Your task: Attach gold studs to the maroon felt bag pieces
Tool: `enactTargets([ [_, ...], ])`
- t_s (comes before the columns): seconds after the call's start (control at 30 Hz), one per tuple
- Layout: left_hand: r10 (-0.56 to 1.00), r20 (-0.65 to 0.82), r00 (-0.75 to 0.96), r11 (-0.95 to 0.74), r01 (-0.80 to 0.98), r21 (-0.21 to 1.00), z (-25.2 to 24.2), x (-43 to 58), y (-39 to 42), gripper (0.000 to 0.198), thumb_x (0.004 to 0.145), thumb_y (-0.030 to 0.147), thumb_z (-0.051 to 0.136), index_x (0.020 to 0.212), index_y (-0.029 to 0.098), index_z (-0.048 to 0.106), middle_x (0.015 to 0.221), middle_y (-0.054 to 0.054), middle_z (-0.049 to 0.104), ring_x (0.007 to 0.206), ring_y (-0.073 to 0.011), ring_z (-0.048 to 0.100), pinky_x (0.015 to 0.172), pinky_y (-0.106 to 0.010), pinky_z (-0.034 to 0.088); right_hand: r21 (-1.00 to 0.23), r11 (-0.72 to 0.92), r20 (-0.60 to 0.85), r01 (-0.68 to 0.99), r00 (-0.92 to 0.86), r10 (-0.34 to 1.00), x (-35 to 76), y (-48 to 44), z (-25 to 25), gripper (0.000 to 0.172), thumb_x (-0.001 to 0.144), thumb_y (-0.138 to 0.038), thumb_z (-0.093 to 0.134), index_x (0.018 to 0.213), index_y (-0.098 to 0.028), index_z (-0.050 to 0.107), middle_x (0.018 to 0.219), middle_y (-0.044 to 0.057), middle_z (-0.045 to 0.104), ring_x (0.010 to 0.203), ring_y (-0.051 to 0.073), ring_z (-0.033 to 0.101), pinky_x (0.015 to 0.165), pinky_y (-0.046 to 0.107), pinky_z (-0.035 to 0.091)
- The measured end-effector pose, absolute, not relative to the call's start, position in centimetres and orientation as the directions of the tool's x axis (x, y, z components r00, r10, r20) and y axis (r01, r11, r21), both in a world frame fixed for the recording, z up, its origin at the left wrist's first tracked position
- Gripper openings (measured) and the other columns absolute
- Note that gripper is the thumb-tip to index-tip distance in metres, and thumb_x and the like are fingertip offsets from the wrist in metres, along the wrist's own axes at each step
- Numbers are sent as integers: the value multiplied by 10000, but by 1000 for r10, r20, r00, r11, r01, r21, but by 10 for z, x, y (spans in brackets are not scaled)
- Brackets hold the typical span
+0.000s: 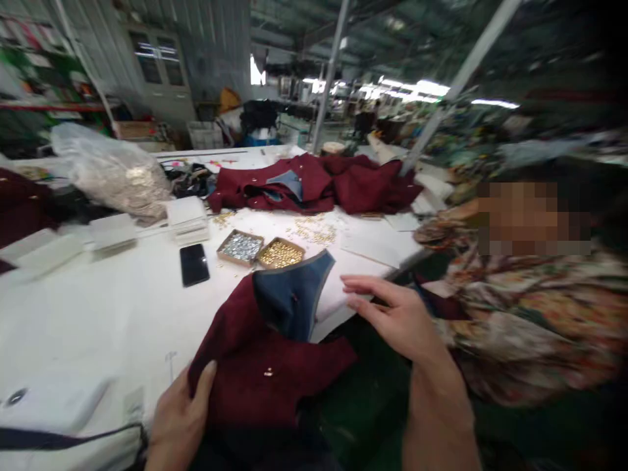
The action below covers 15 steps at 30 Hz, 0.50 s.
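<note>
1 maroon garment [275,386] is clamped in my left hand [179,412]; my right hand [400,317], digits apart, hangs beside it; 2 trays [235,261] beyond.

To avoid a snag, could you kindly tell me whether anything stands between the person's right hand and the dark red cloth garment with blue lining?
Nothing visible does: between the bare, open right hand and the dark red, blue-lined cloth garment, only a gap shows, with white tabletop behind.
</note>
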<state>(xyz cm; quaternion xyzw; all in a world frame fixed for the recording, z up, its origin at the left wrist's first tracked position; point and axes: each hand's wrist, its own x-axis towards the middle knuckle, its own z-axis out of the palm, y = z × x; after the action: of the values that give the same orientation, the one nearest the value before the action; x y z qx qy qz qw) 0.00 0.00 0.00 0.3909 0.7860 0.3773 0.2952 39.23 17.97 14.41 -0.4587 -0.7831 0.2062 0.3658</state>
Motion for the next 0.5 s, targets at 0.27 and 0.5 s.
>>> enactTargets([
  [0.27, 878, -87, -470, 285, 369, 884, 42, 13, 7, 500, 1076, 638, 583, 1254, 224, 800, 1262, -84, 840, 1202, -343, 748, 1060, -452, 534, -627, 749, 315, 215, -809, 496, 296, 167, 118, 275, 1145, -206, 584, 1265, -287, 818, 1399, 23, 789, 1299, 253, 736, 1187, 427, 547],
  [0.5, 876, -112, -469, 291, 329, 899, 36, 13, 1, 507, 1086, 600, 598, 1345, 207, 787, 1350, -101, 819, 1226, -340, 741, 1113, -459, 513, -358, 709, -107, 608, -781, 616, 252, 186, 110, 315, 1134, -220, 519, 1326, -197, 767, 1234, 116, 816, 1060, 291, 793, 900, 368, 550],
])
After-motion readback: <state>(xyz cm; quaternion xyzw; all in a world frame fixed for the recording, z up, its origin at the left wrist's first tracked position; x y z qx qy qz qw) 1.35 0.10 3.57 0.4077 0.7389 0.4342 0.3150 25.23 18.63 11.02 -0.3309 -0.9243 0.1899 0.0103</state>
